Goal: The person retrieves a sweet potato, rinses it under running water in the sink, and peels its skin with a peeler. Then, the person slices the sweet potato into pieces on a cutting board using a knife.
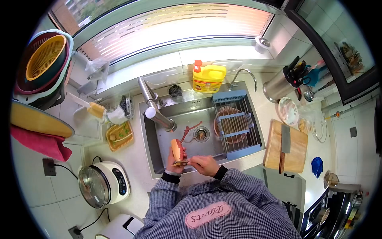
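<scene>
My left hand [174, 166] is wrapped round the lower part of a sweet potato [176, 149], held upright at the sink's near edge. Pale orange flesh shows along one side, with red skin on the other. My right hand [204, 165] is closed on a peeler [181, 163], its head against the sweet potato's lower end beside my left fingers. Long strips of red peel [185, 133] lie on the floor of the steel sink [175, 113], near the drain [201, 134].
A blue-grey drying rack [234, 155] spans the sink's right side above a round colander [219, 133]. The faucet [153, 111] reaches in from the left. A cleaver [285, 139] lies on the cutting board [274, 147] at right. A yellow jug [209, 77] stands behind; a white cooker [117, 181] is left.
</scene>
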A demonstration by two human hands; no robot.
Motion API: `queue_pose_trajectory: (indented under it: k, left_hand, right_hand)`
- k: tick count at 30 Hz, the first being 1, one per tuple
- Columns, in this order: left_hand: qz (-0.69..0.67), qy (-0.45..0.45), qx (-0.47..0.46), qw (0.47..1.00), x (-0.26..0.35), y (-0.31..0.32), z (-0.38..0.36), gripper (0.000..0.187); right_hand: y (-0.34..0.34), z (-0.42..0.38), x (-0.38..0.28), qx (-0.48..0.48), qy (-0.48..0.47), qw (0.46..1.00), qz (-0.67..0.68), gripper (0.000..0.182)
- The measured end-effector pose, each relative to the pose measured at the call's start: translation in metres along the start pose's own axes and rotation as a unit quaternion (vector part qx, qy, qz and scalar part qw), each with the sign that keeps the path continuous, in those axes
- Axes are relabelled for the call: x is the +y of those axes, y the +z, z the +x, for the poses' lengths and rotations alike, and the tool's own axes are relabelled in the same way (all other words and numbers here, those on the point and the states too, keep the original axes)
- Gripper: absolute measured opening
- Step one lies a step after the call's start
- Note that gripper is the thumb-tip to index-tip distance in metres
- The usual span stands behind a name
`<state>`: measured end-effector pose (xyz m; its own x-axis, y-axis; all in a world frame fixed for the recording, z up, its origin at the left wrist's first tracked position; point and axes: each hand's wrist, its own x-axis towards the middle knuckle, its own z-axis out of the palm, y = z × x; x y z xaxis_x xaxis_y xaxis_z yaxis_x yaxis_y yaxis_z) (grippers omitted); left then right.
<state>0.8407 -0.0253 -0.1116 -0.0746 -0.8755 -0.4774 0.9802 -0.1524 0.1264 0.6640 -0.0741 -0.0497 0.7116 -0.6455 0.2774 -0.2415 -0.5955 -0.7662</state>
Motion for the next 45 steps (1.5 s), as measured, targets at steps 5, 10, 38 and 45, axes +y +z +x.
queue_pose_trajectory:
  k: [5,10,38,45]
  left_hand:
    - [0.005,0.011,-0.007,1.0,0.002,0.009,-0.008,0.049]
    - [0.067,0.037,-0.003,0.997,-0.028,0.019,-0.02,0.048]
    - [0.626,-0.015,0.1,0.774,0.008,0.066,-0.057,0.054]
    - [0.769,0.202,0.155,0.587,-0.01,0.042,-0.044,0.052]
  right_hand:
    - [0.013,0.006,0.001,0.072,0.062,0.992,0.087,0.013]
    - [-0.007,0.034,0.031,0.048,0.124,0.99,0.055,0.014]
    - [0.0,0.033,0.049,0.135,0.248,0.933,0.222,0.023]
    - [-0.002,-0.001,0.01,0.021,0.107,0.991,0.075,0.026]
